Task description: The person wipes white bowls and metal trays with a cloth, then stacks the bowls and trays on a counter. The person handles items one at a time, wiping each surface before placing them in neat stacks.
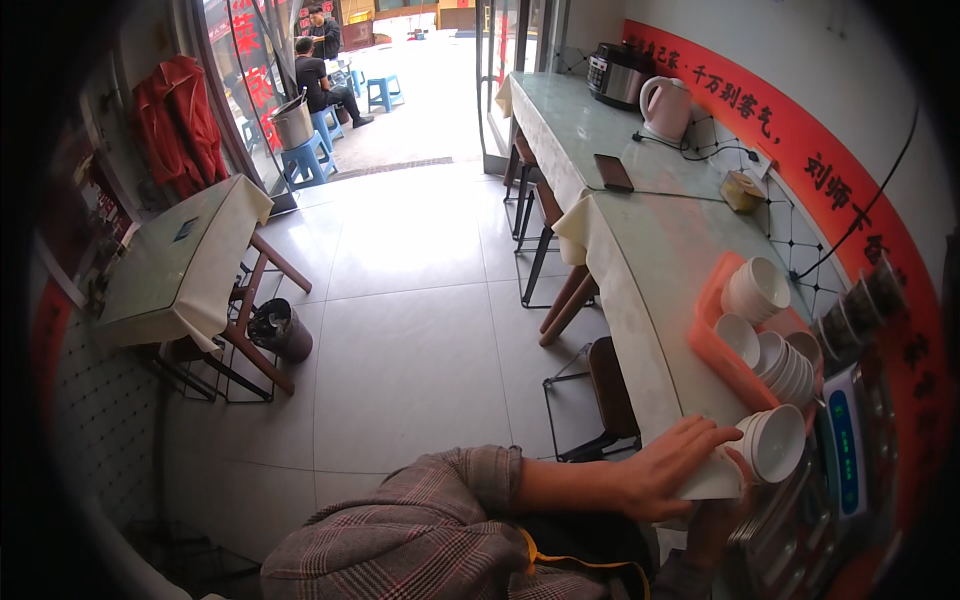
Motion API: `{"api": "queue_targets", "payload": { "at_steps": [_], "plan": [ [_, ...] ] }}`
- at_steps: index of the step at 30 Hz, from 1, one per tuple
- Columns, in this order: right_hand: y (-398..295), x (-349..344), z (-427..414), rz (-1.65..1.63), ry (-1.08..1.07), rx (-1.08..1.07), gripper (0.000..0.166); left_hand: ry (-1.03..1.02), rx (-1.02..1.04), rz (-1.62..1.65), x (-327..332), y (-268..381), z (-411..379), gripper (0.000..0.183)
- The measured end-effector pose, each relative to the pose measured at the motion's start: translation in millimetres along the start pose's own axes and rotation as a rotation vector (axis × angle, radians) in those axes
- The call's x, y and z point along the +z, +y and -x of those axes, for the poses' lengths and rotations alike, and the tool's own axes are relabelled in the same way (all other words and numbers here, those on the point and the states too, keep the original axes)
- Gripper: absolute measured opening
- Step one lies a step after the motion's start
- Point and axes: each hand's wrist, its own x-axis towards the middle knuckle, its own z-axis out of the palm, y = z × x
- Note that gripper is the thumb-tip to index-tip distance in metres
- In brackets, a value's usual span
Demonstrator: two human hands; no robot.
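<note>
At the lower right, my left hand (pixel 679 469) reaches across with fingers spread over a white bowl (pixel 711 481). This bowl is tilted and half hidden, and its inside cannot be seen. My right hand (pixel 741 487), dim and mostly covered, has its fingers at the bowl's right edge. Just beyond both hands lies a short stack of white bowls (pixel 777 444) on its side, the open mouth facing right. A pink plastic basket (pixel 705 330) behind it holds several more white bowls (pixel 756 289), some stacked and some leaning.
Metal trays (pixel 799 536) and a device with a lit screen (pixel 846 442) stand at the right. Along the cloth-covered table (pixel 660 277) are a phone (pixel 613 173), kettle (pixel 667 109) and electric cooker (pixel 619 75). Stools (pixel 611 386) stand beneath it; a bin (pixel 281 330) sits left.
</note>
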Motion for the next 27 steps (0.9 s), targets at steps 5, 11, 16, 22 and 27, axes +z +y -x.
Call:
{"api": "queue_targets", "payload": {
  "at_steps": [5,11,16,22,27],
  "plan": [
    [65.8,-3.4,32.4,-0.190,-0.220,0.203,0.048,-0.035,-0.003,0.015,-4.8,1.7,0.1,0.081],
    [110.2,-67.8,41.2,-0.680,-0.187,0.256,0.046,0.077,-0.184,-0.016,-25.3,-8.5,-12.0,0.071],
    [-16.2,-11.8,4.7,0.540,0.165,-0.405,0.056,-0.004,-0.367,0.114,-20.4,-15.3,-3.5,0.063],
    [-23.9,50.4,10.5,0.845,-0.095,-0.460,0.059,0.104,-0.446,0.311,-3.7,-33.5,7.0,0.056],
    [-17.5,43.1,21.1,0.891,-0.336,-0.233,0.063,0.052,-0.575,0.518,-14.6,-30.6,13.4,0.051]
  ]
}}
